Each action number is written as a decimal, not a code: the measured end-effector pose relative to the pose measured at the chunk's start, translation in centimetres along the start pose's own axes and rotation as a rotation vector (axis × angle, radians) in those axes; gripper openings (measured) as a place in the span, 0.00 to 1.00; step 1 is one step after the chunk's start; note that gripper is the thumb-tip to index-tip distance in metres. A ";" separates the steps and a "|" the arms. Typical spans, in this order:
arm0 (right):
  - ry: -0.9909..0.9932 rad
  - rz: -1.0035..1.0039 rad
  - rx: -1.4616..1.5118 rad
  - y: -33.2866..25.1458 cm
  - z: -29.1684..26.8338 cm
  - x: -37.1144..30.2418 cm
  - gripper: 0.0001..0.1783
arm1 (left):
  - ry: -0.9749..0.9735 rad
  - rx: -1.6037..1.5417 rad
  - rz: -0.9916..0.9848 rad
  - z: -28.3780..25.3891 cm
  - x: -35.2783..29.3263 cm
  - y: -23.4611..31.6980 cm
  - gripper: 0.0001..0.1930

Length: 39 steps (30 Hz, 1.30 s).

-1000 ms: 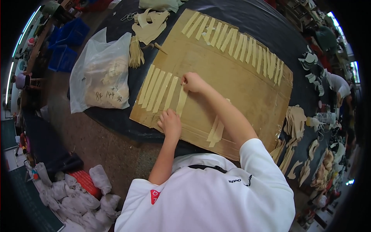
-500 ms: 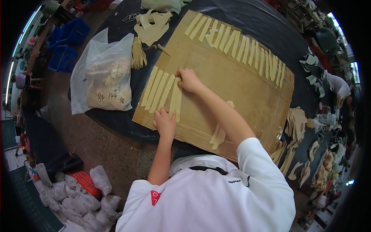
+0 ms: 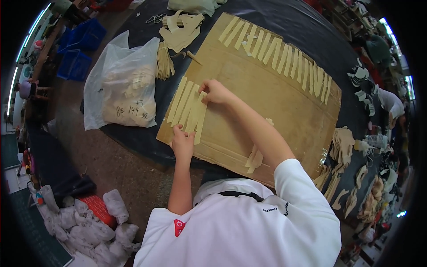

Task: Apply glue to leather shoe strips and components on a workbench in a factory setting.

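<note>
My right fingers [image 3: 207,84] pinch the far end of a pale strip [image 3: 195,114] at the left of the cardboard [image 3: 249,100].
My left fingers [image 3: 177,129] sit slightly spread at its near end; whether they grip, I cannot tell. My fingertips hide parts of the strip, and my right forearm [image 3: 258,127] partly covers some loose strips [image 3: 255,161].

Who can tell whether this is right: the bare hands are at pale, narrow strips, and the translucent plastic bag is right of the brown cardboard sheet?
Wrong side: the head view shows the translucent plastic bag left of the brown cardboard sheet. The part about the pale, narrow strips stands.
</note>
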State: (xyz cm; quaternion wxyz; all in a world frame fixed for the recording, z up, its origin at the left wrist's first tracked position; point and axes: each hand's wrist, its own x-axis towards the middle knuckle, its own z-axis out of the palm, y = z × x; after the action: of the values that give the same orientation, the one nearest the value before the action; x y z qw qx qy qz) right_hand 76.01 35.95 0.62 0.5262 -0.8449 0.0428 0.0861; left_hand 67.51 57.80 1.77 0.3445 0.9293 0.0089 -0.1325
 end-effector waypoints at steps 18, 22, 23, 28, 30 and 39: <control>0.123 -0.061 0.142 -0.4 2.0 1.7 0.28 | 0.094 0.170 0.026 0.5 1.2 -0.5 0.14; 0.199 -0.030 0.015 -0.9 2.1 2.4 0.29 | 0.075 0.057 -0.042 -0.4 2.6 -0.9 0.15; 0.198 -0.030 0.015 -0.9 2.3 2.5 0.29 | 0.075 0.057 -0.043 -0.4 2.5 -1.0 0.15; 0.096 0.050 -0.257 -0.8 3.0 4.0 0.27 | 0.286 0.190 0.151 -0.2 3.5 -1.3 0.14; 0.091 0.096 -0.236 -1.3 3.1 4.3 0.25 | 0.173 0.145 0.078 -0.3 4.1 -1.7 0.13; 0.053 0.035 -0.156 -2.1 2.6 5.1 0.15 | 0.175 0.233 0.011 -2.0 3.8 -0.3 0.12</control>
State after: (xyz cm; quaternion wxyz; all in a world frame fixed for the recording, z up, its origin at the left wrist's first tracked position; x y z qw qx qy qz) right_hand 81.09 39.26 0.37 0.4559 -0.8844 0.0645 0.0758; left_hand 71.62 59.02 2.09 0.2331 0.9710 0.0184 -0.0491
